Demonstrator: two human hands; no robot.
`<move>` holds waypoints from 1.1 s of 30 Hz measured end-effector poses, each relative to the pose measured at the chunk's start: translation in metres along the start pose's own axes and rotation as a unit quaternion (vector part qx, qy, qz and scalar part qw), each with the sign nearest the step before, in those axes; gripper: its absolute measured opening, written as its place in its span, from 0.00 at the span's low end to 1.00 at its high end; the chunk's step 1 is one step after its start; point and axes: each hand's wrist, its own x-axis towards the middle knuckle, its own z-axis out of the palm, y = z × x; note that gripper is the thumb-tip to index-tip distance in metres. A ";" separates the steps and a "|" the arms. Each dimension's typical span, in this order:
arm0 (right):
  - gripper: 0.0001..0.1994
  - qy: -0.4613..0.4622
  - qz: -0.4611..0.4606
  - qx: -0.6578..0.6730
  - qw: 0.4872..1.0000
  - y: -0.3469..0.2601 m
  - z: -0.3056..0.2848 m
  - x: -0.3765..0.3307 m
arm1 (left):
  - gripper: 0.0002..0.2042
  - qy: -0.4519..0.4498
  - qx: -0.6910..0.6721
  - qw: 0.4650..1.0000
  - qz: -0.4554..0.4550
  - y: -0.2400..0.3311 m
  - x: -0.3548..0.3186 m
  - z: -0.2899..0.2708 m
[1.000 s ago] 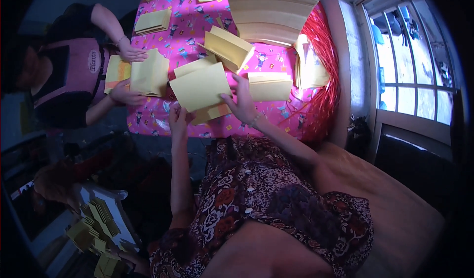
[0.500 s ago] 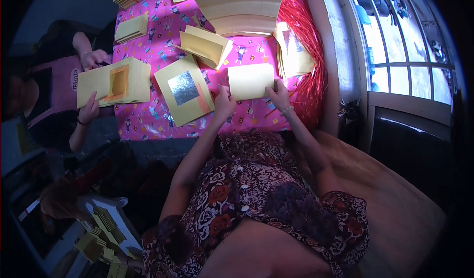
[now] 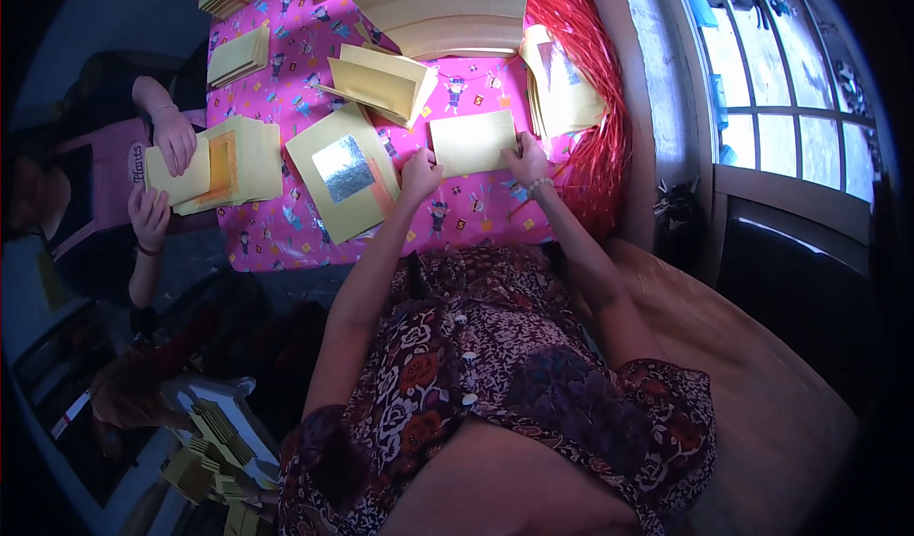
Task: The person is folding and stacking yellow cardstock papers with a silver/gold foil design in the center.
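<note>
A plain pale-yellow folded paper [image 3: 473, 144] lies in front of me on a pink patterned tablecloth [image 3: 457, 217]. My right hand [image 3: 526, 163] pinches its right edge between thumb and fingers. At the lower left corner, my left hand [image 3: 421, 174] is closed with its fingertips on the paper. Left of that hand rests a stack of yellow paper [image 3: 309, 160] with a silver foil square [image 3: 345, 169] and an orange strip on top. Behind it, a partly opened folded bundle [image 3: 376, 87] stands on edge.
Folded yellow papers [image 3: 564, 93] lean beside red plastic strands [image 3: 605, 146] at the right. A tall stack [image 3: 443, 8] rises at the back. On the left, a co-worker's hands [image 3: 171, 146] fold a sheet over a gold-foil stack [image 3: 252, 160]. A smaller pile [image 3: 238, 57] lies beyond.
The whole view has shifted slightly. My hands stay at the paper's two sides. The co-worker's far hand has come onto the gold-foil stack, and its top sheet is now folded partly over.
</note>
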 end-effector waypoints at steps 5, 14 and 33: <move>0.12 -0.005 0.012 0.011 1.000 0.015 0.005 0.008 | 0.12 -0.043 -0.013 0.998 -0.038 -0.004 0.013 0.002; 0.13 -0.030 0.039 -0.025 0.999 0.025 0.005 0.019 | 0.11 -0.003 0.019 1.000 -0.008 0.001 0.011 0.005; 0.22 -0.053 0.081 -0.005 0.995 0.025 0.004 0.015 | 0.21 0.044 0.127 0.991 0.017 0.038 -0.024 -0.014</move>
